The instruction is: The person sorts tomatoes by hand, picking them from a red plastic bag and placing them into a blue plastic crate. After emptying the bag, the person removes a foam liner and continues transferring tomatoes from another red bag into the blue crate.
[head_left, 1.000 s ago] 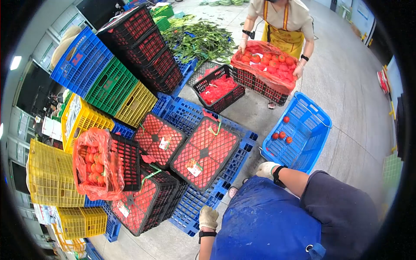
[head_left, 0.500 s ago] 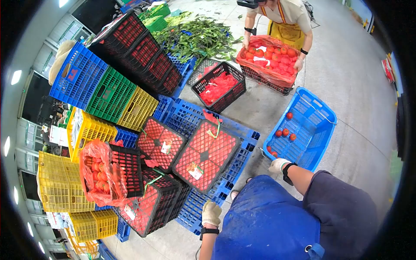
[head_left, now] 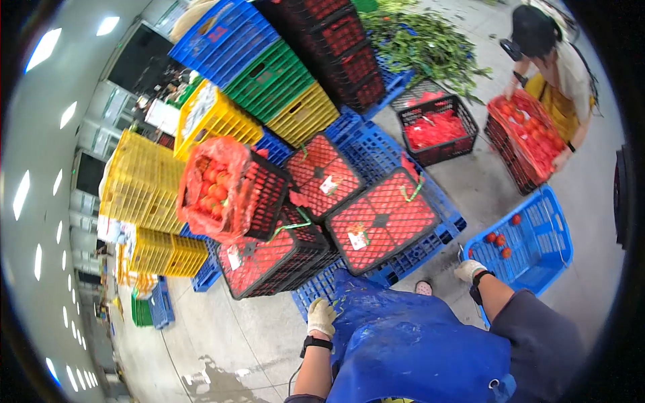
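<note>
My right hand (head_left: 469,271), in a white glove, is closed at the near rim of a blue plastic basket (head_left: 551,262). A few red tomatoes (head_left: 500,240) lie in the basket. My left hand (head_left: 321,317), also gloved, hangs beside my blue apron (head_left: 416,336) with loosely bent fingers and nothing visible in it. Beyond my left hand, black crates filled with red-wrapped produce (head_left: 381,220) sit on a blue pallet (head_left: 443,201). On top of one, a black crate (head_left: 259,195) lies tipped, its red bag open over tomatoes (head_left: 213,188).
A person (head_left: 557,80) at the right holds a black crate of bagged tomatoes (head_left: 531,131). A black crate with red netting (head_left: 437,127) stands near the pallet. Stacked yellow crates (head_left: 144,181) and blue crates (head_left: 222,40) rise at the left. Green leaves (head_left: 423,47) are heaped behind.
The view has swung left, so the pallet and crates appear farther right. The other person has turned with the tomato crate, now beside the blue basket's far end. My right hand stays at the basket's rim.
</note>
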`<state>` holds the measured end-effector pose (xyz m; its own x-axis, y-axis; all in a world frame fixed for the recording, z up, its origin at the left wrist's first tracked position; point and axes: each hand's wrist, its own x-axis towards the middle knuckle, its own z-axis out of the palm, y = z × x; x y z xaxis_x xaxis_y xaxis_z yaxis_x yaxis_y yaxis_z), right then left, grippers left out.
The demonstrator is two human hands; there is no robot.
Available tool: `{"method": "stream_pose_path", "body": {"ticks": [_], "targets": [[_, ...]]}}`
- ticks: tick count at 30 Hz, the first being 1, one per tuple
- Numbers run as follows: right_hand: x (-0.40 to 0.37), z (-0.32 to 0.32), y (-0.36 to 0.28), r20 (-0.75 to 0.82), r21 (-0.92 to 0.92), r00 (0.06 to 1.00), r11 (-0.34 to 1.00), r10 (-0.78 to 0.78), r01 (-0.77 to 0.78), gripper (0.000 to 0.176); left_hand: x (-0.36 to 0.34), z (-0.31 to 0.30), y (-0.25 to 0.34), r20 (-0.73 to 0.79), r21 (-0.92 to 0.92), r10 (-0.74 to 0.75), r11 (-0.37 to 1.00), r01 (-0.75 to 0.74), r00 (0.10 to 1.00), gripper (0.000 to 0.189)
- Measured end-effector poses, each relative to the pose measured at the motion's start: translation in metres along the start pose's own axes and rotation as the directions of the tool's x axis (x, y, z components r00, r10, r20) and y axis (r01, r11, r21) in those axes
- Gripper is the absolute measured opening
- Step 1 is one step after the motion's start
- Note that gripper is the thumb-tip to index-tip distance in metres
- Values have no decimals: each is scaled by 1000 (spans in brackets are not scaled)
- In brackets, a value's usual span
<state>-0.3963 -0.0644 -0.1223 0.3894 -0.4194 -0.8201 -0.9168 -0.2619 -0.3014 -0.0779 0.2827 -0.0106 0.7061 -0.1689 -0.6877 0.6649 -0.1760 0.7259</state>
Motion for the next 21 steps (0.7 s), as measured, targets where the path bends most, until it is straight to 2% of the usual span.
{"method": "stream_pose_path", "body": {"ticks": [2,3,6,8,10,12,13,15,16,17,18,19,20,21], "targets": [[3,-8,-13,21,-12,1000,1000,15,-15,46,-2,-14,11,-97,-48,64,996,-69,993,25],[16,-1,-11,-61,-60,997,997,-44,40,41,11,-33,10,-86,-50,52,997,-56,995,29],[40,2,-23,-80,-148,994,987,-80,67,43,36,-64,14,-126,-69,50,996,-59,991,33],[12,-23,-63,-19,-45,997,996,-73,72,44,48,-71,25,-170,-86,67,993,-83,983,33],[11,-27,-86,-89,24,991,995,-95,97,44,58,-73,44,-256,-155,61,983,-103,965,37],[19,-33,-117,-17,167,1000,986,-21,23,45,69,-78,69,-269,-189,88,972,-142,959,39],[18,-39,-139,-22,156,1000,988,-20,24,45,78,-81,84,-279,-206,116,962,-178,953,41],[19,-53,-194,-84,115,974,969,-211,220,45,108,-96,118,-328,-201,157,952,-231,932,41],[29,-56,-222,-87,166,946,932,-313,323,45,127,-104,139,-372,-180,201,942,-283,906,42],[6,-70,-275,-50,257,962,927,-269,272,45,142,-111,165,-396,-204,237,919,-336,887,42],[5,-77,-316,-41,289,929,886,-367,363,46,156,-120,194,-410,-222,272,896,-384,871,42],[13,-78,-355,-66,230,888,859,-456,458,50,174,-134,222,-419,-186,331,880,-437,845,44],[-13,-90,-409,-60,354,845,780,-531,516,58,195,-145,254,-404,-148,392,863,-482,826,46],[0,-82,-443,-148,339,774,704,-616,625,65,210,-148,290,-322,-116,493,827,-551,808,51]]}}
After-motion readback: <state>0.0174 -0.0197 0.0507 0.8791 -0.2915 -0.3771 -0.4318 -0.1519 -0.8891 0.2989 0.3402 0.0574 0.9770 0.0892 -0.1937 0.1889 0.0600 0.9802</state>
